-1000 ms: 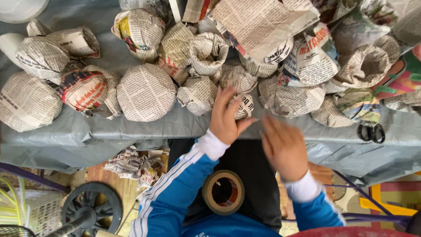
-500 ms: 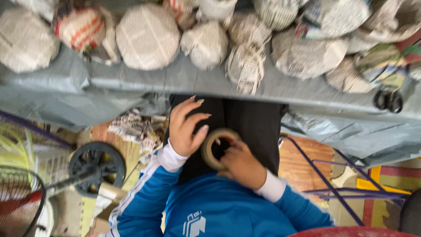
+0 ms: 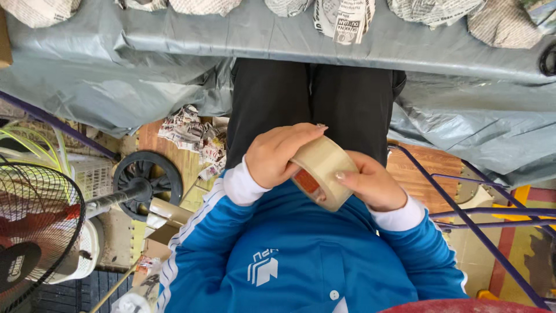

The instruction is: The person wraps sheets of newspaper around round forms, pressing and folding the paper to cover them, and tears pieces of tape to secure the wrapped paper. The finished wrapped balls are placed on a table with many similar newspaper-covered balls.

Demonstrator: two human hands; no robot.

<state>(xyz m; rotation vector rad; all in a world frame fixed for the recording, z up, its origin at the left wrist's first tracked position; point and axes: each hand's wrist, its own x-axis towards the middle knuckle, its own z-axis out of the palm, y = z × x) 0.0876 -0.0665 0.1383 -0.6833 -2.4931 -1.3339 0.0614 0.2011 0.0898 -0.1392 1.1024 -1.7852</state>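
Left of the tape roll (image 3: pixel 322 172), a standing fan (image 3: pixel 35 232) and crumpled newspaper (image 3: pixel 194 136) on the floor. Left hand (image 3: pixel 278 155) now off the surface (image 3: pixel 243 40), fingers curled over the roll. Right hand (image 3: pixel 370 184) gripping its other side. Roll lifted from lap to chest, ready for use.

Several newspaper-wrapped bundles (image 3: pixel 341 20), grey-white with black print, lie along the top edge on the grey sheet (image 3: pixel 174 52). A brown cardboard box (image 3: pixel 165 223) stands beside the fan base (image 3: pixel 147 179).
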